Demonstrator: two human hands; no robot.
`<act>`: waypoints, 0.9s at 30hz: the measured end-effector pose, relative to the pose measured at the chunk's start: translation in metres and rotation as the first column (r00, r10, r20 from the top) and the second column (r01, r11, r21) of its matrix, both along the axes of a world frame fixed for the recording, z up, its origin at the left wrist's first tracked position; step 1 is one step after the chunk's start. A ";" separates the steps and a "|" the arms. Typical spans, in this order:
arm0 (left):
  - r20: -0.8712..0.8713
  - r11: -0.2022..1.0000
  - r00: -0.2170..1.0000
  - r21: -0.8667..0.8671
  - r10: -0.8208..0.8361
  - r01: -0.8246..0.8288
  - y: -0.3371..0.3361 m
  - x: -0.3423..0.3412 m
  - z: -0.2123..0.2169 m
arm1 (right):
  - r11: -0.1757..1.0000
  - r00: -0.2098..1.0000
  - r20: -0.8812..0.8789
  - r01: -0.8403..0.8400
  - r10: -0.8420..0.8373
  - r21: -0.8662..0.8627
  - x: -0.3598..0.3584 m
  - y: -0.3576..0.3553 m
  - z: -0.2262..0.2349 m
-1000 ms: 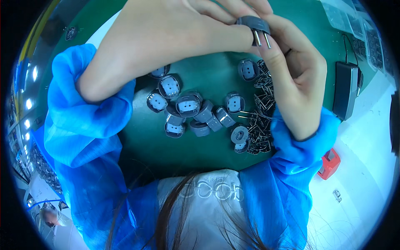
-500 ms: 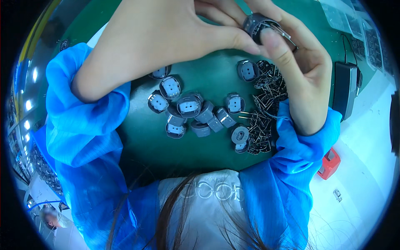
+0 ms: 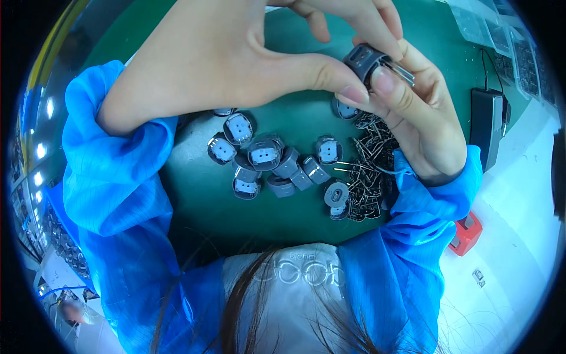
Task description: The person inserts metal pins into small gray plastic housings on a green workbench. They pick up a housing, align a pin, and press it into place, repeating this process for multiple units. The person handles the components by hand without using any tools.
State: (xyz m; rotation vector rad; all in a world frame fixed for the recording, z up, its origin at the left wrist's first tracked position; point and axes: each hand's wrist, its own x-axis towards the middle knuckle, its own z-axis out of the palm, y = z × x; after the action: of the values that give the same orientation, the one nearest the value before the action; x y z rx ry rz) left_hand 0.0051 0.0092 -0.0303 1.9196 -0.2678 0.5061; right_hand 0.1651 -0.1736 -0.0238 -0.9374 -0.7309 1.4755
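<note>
Between both hands is a small dark grey plastic housing [image 3: 361, 59], with thin metal pins sticking out toward the right. My left hand [image 3: 247, 71] reaches over from the left and grips its far left side between thumb and forefinger; the other fingers stretch beyond it. Its near right side is pinched by my right hand [image 3: 421, 115], the thumb pressing beside the pins. Below the hands lie several similar grey housings [image 3: 265, 152] with pale blue inner faces, some on their sides. Close to my right wrist is a heap of small dark circuit boards with wire leads [image 3: 374, 159].
Everything lies on a green mat [image 3: 253, 221]. Clear plastic trays of small parts [image 3: 525, 65] stand at the far right. Nearer are a black box with a cable [image 3: 488, 121] and a red object [image 3: 467, 235] on the white surface. A person [image 3: 73, 312] shows at the lower left.
Both hands have come slightly nearer to me with the housing. It is tilted differently, its side showing more and its pins pointing right. Some left fingers are stretched out more.
</note>
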 end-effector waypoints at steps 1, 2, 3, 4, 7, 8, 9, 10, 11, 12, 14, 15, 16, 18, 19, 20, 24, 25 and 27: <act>0.055 0.995 0.998 -0.096 -0.032 0.037 0.000 0.004 -0.009 | 1.000 0.999 0.034 0.008 -0.008 -0.009 0.001 -0.001 -0.001; 0.114 0.979 0.992 -0.186 -0.062 0.083 -0.002 0.009 -0.017 | 1.000 0.997 0.069 0.018 -0.016 -0.019 0.001 -0.002 -0.001; 0.147 0.975 0.986 -0.195 -0.074 0.103 -0.002 0.013 -0.022 | 0.998 0.987 0.158 0.043 -0.036 -0.038 0.000 -0.005 -0.001; 0.131 0.982 0.989 -0.163 -0.070 0.091 -0.001 0.010 -0.018 | 0.998 0.979 0.198 0.049 -0.041 -0.038 -0.002 -0.004 0.001; 0.030 0.998 0.999 -0.039 -0.046 0.047 0.003 0.003 -0.002 | 0.997 0.969 0.237 0.071 -0.065 -0.020 -0.007 -0.002 0.002; 0.002 0.999 0.999 -0.017 -0.037 0.037 0.004 0.002 0.001 | 0.996 0.969 0.236 0.083 -0.078 -0.013 -0.009 -0.001 0.003; -0.001 0.999 1.000 -0.041 -0.027 0.027 0.003 0.003 0.001 | 0.996 0.969 0.231 0.094 -0.090 -0.007 -0.011 0.001 0.005; -0.013 1.000 1.000 -0.013 -0.010 0.010 0.001 0.002 0.004 | 0.995 0.970 0.224 0.097 -0.093 -0.011 -0.011 0.001 0.004; -0.025 1.000 1.000 0.016 0.007 -0.007 -0.001 0.003 0.009 | 0.995 0.971 0.218 0.101 -0.096 -0.013 -0.010 0.000 0.005; -0.043 0.994 0.998 0.104 0.035 -0.031 -0.001 0.000 0.022 | 0.995 0.974 0.209 0.094 -0.088 -0.019 -0.009 -0.001 0.006; 0.011 0.994 0.998 0.095 0.061 -0.062 -0.006 -0.003 0.023 | 0.998 0.984 0.164 0.064 -0.064 0.004 -0.009 -0.002 0.006; 0.086 0.998 0.995 -0.005 0.059 -0.059 -0.012 -0.003 0.008 | 0.998 0.990 0.134 0.046 -0.050 0.033 -0.008 -0.002 0.004; 0.176 0.999 0.983 0.007 0.050 -0.052 -0.012 0.001 0.002 | 0.999 0.988 0.144 0.044 -0.048 0.031 -0.008 -0.003 0.003; 0.359 0.986 0.933 0.149 0.011 -0.069 -0.009 0.009 -0.005 | 0.999 0.979 0.199 0.048 -0.048 0.005 -0.007 -0.004 0.002; 0.408 0.959 0.913 0.261 -0.003 -0.113 -0.005 0.012 -0.007 | 0.999 0.976 0.214 0.050 -0.047 -0.008 -0.007 -0.003 0.002; 0.461 0.918 0.887 0.361 -0.021 -0.166 -0.001 0.014 -0.009 | 0.999 0.972 0.230 0.051 -0.045 -0.020 -0.008 -0.002 0.002; 0.320 0.853 0.948 0.495 -0.001 -0.166 -0.004 0.003 0.001 | 0.999 0.960 0.278 0.020 -0.007 -0.042 -0.002 0.001 -0.002; 0.277 0.849 0.961 0.504 0.018 -0.161 -0.002 0.002 0.009 | 0.999 0.925 0.380 0.041 -0.029 -0.024 -0.001 0.001 0.000; 0.244 0.813 0.967 0.549 0.070 -0.197 0.005 0.003 0.020 | 0.992 0.771 0.625 0.119 -0.122 0.046 -0.002 -0.002 0.007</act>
State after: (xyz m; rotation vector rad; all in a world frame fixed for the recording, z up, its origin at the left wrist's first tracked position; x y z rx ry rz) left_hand 0.0079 0.0138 -0.0106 2.4858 -0.4662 0.7977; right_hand 0.1633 -0.1761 -0.0173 -1.4766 -1.1285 1.0309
